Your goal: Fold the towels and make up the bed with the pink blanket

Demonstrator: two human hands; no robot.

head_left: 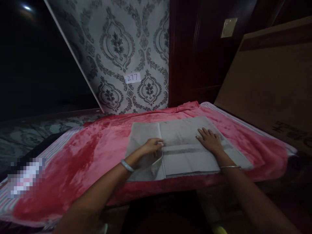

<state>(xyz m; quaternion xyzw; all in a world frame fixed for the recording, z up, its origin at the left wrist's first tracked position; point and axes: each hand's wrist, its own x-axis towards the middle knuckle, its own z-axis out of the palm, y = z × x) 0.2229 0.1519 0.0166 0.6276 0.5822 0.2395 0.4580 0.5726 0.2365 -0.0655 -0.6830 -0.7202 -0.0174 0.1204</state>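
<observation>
Loosely curled left hand [151,147], right hand [211,141] flat

Patterned wallpaper [117,45] – bearing a 277 label [132,77] – adjoins dark red panelling [192,55].

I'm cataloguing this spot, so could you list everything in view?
blanket: one, red-pink, centre
striped cloth: one or more, pale, blanket's sides
folded sheet: one, grey, on blanket
wallpaper: patterned, grey, behind
card: one, white, marked 277, on wallpaper
wall panel: dark red, right of wallpaper
plate: one, yellowish, on wall panel
cardboard box: one, brown, right
screen-like panel: one, black, left
pixelated patch: one, pale, lower left
unclear object: one, yellow-green, bottom edge
bracelets: two, pale, wrists
left hand: one, at sheet's fold
right hand: one, flat on sheet
</observation>
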